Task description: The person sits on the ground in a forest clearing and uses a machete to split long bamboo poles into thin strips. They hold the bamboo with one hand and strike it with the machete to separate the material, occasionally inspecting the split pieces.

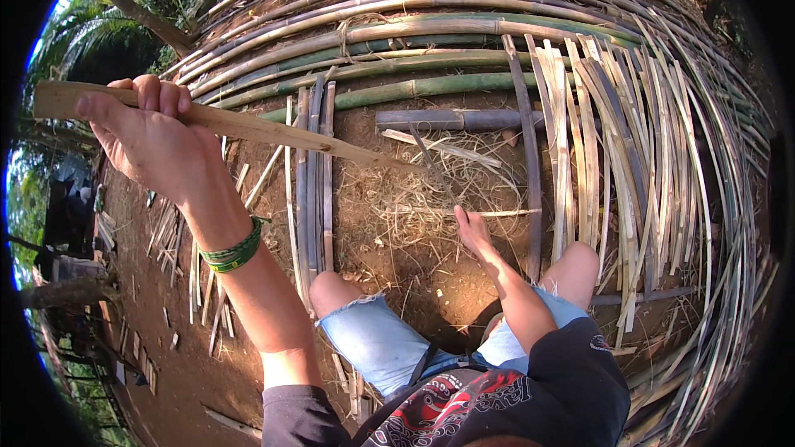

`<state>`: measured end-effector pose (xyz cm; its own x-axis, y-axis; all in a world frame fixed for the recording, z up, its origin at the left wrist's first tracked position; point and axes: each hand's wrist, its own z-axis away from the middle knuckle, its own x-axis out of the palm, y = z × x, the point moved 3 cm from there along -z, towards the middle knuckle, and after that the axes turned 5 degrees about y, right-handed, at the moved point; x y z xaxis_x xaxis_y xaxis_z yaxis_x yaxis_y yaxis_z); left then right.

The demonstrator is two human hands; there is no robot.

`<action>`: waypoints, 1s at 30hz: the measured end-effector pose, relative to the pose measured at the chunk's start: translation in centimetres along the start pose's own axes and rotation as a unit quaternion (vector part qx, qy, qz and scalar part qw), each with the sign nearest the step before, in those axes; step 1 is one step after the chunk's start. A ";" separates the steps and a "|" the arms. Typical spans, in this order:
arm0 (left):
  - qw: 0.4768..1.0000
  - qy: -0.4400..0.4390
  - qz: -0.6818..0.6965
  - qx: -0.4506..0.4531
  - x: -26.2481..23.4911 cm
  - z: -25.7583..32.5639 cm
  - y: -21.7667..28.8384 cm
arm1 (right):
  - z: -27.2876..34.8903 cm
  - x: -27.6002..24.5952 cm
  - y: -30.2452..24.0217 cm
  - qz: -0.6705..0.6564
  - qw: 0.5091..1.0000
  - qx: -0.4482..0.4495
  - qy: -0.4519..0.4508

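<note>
My left hand (153,128), raised at the upper left, is closed around the wide near end of a split bamboo strip (281,132). The strip slants down to the right, its far end over the middle of the ground. Close to that end, my right hand (472,230) is closed on a long, thin knife (432,161); its narrow dark blade points up and away. The grip is hidden in my fingers. Whether the blade touches the strip, I cannot tell. Curled bamboo shavings (414,211) lie beneath.
Bamboo poles (397,29) lie across the far side. On the right, many split strips (617,141) are laid side by side, with thin bent lengths (729,199) beyond. Dark strips (313,190) lie by my left knee. A short pole (455,120) lies ahead.
</note>
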<state>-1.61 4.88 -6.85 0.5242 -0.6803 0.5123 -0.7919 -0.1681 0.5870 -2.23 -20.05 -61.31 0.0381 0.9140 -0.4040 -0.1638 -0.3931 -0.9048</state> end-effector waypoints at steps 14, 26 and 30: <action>0.999 -0.045 -0.009 0.013 -0.3 -2.7 -1.4 | 0.7 2.3 -1.4 -0.013 0.997 0.059 -0.039; 0.998 -0.043 0.039 -0.015 0.7 -3.2 -2.2 | -0.2 2.2 3.4 -0.073 0.981 0.158 -0.081; 1.000 -0.026 0.008 0.006 -0.7 -3.5 -1.9 | 2.3 3.8 -1.9 -0.158 0.980 0.119 -0.026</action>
<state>0.65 8.14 -6.17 0.4952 -0.7187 0.4881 -0.8034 -0.1651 0.5721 -4.03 -15.61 -60.81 0.0753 0.9926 -0.0956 -0.3777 -0.0603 -0.9240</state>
